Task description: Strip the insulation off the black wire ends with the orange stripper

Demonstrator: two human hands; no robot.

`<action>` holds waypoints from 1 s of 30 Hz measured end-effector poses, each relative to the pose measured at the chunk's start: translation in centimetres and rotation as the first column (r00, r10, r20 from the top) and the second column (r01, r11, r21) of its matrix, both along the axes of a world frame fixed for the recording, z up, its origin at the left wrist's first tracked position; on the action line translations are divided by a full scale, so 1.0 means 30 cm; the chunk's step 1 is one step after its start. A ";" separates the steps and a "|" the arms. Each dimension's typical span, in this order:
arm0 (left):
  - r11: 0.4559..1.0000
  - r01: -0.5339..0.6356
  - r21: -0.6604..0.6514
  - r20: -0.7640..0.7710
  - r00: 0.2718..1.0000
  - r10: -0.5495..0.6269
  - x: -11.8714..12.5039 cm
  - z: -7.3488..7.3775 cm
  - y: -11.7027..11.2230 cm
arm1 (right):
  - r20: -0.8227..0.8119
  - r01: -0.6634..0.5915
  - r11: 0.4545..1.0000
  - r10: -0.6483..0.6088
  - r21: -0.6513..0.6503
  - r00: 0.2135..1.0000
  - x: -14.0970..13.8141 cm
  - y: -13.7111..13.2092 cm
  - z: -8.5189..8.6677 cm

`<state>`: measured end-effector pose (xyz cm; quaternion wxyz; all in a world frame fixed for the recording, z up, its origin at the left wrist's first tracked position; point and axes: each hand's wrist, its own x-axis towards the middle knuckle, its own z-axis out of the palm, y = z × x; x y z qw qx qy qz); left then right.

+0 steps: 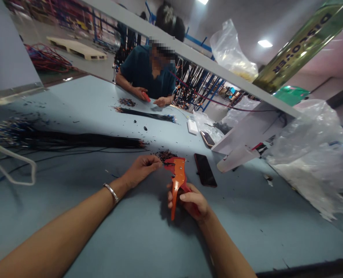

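My right hand (193, 200) is wrapped round the handles of an orange and red wire stripper (178, 172), held upright over the table. Just left of its jaws, my left hand (145, 166) is closed in a pinch on a thin black wire, whose end reaches the stripper's mouth. How far the wire sits inside the jaws is too small to tell. Behind the tool lies a pile of small dark and reddish insulation scraps (166, 155). A long bundle of black wires (84, 139) stretches across the table to the left, its copper-coloured ends near my left hand.
A dark phone (205, 170) lies right of the stripper. Across the table (125, 239), a co-worker (148, 73) holds a red tool beside a smaller wire bundle (148, 115). A white wire frame (23, 181) stands at left. Plastic bags (307, 143) and a slanting post (246, 135) occupy the right.
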<state>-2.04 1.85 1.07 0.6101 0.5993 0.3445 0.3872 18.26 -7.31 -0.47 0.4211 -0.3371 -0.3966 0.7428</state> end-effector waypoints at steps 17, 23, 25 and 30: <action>0.998 0.049 -0.046 0.086 0.995 -0.045 -0.003 -0.012 0.000 | 0.001 -0.033 0.999 0.033 0.033 0.999 -0.004 -0.002 0.004; 0.998 0.054 -0.031 0.075 0.996 -0.052 -0.006 -0.007 -0.002 | 0.002 -0.035 0.999 0.035 0.037 0.999 -0.008 -0.002 0.012; 0.998 0.061 -0.015 0.064 0.996 -0.060 -0.007 -0.010 0.000 | 0.002 -0.033 0.999 0.033 0.036 0.999 -0.012 -0.003 0.013; 0.998 0.065 0.013 0.074 0.995 -0.066 -0.006 -0.015 0.003 | -0.004 -0.003 0.999 0.003 0.040 1.000 -0.021 -0.007 0.011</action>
